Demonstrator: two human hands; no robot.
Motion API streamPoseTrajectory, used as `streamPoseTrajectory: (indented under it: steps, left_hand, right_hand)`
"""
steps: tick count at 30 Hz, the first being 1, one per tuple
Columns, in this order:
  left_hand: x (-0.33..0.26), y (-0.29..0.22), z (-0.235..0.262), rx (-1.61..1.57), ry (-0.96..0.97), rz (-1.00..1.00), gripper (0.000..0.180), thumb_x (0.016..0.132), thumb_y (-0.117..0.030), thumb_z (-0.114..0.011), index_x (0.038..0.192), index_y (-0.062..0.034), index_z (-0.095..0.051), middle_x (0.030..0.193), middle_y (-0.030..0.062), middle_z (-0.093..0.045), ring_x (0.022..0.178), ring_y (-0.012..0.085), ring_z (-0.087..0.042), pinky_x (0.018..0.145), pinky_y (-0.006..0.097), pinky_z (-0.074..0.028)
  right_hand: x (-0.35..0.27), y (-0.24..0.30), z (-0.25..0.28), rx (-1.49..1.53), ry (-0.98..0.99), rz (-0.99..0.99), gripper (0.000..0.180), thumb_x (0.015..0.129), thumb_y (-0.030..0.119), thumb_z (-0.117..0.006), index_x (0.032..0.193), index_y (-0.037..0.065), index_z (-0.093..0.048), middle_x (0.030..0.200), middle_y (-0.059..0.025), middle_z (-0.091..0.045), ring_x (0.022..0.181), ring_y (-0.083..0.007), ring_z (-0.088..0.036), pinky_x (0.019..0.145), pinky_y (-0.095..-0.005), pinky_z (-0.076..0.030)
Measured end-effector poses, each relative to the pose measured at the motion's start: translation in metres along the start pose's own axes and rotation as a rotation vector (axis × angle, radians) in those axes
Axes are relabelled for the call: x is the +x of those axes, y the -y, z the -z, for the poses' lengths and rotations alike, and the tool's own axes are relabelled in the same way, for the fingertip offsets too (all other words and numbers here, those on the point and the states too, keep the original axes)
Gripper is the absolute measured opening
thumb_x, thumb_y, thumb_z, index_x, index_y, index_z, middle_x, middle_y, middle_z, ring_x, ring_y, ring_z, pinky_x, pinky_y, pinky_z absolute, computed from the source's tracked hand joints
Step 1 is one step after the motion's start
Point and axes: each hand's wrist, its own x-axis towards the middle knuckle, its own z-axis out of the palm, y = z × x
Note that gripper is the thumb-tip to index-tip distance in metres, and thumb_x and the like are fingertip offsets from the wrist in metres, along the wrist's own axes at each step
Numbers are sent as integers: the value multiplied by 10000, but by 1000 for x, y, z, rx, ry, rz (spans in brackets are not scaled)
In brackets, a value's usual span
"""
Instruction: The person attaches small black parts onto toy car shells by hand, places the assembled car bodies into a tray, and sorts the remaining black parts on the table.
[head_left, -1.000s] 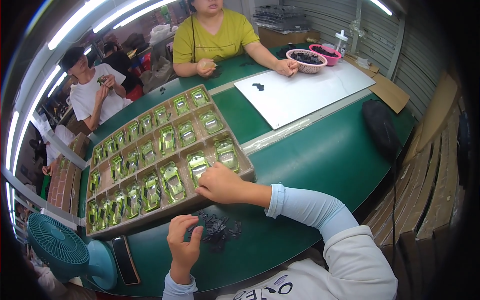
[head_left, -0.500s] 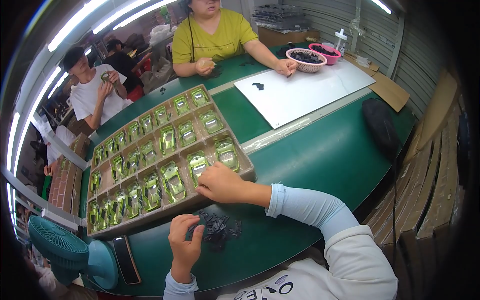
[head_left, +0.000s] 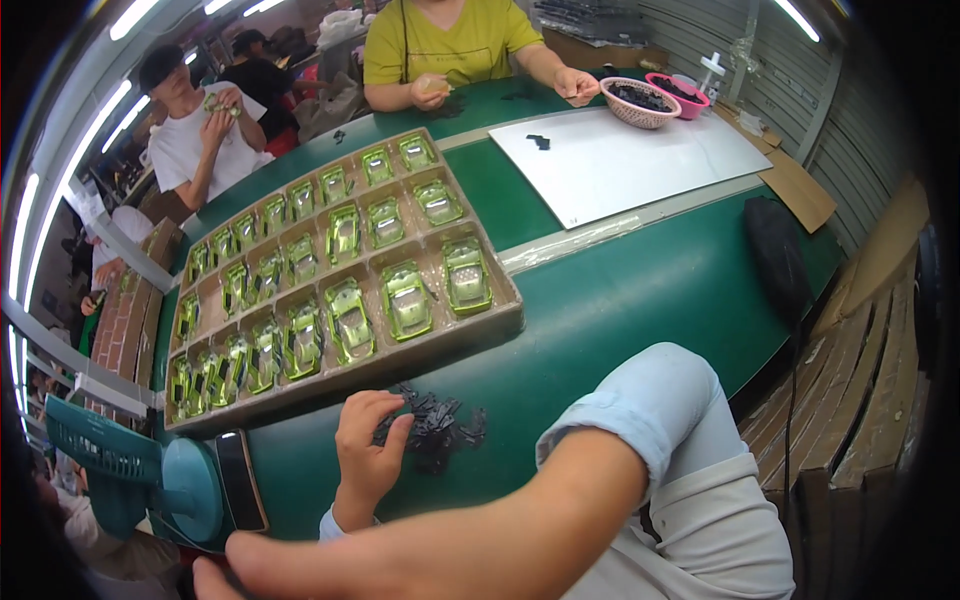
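My left hand (head_left: 368, 455) hovers at the left side of a pile of small black plastic pieces (head_left: 435, 425) on the green table. Its fingers curve with the thumb apart, and nothing shows between them. Close to the camera, my right hand (head_left: 245, 570) reaches across to the lower left; its fingers are mostly cut off by the lower edge, so its grip is hidden. Beyond the pile lies a brown compartmented tray (head_left: 345, 385) with several clear green toy car bodies (head_left: 405, 300), some with black parts in or beside them.
A phone (head_left: 242, 480) and a teal fan (head_left: 190, 490) stand left of my hands. Across the green table (head_left: 640, 270), a person in yellow-green works by a white board (head_left: 630, 165) and two baskets of black pieces (head_left: 640, 103). A black pouch (head_left: 775, 255) lies right.
My right hand has left the car body in the tray and swung toward me to the lower left. The left hand keeps about the same pose by the pile. The view has shifted slightly.
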Motion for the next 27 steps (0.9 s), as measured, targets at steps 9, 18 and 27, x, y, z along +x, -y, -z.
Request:
streamPoseTrajectory:
  steps: [9, 18, 27]
  left_hand:
    - [-3, 2, 3, -5, -14, 12, 154, 683, -59, -653, 813, -2, -591, 835, 131, -586, 828, 299, -539, 735, 352, -428]
    - [-4, 6, 4, -3, -7, -12, 169, 697, -88, -652, 819, 4, -580, 839, 133, -581, 825, 299, -530, 736, 361, -426]
    - [-6, 1, -1, -20, -2, -27, 158, 697, -81, -648, 813, 5, -585, 830, 137, -582, 819, 298, -534, 748, 363, -428]
  right_hand:
    - [-5, 8, 12, -207, -89, 55, 113, 740, 186, -519, 803, 97, -547, 827, -15, -524, 842, -142, -466, 696, -271, -377]
    - [-23, 9, 26, -282, -126, 114, 118, 784, 177, -565, 901, 192, -553, 873, 79, -534, 761, -5, -487, 624, -179, -382]
    - [-134, -22, 20, 195, 330, -249, 188, 629, 27, -586, 814, 16, -614, 793, -67, -584, 619, -174, -571, 520, -267, -445]
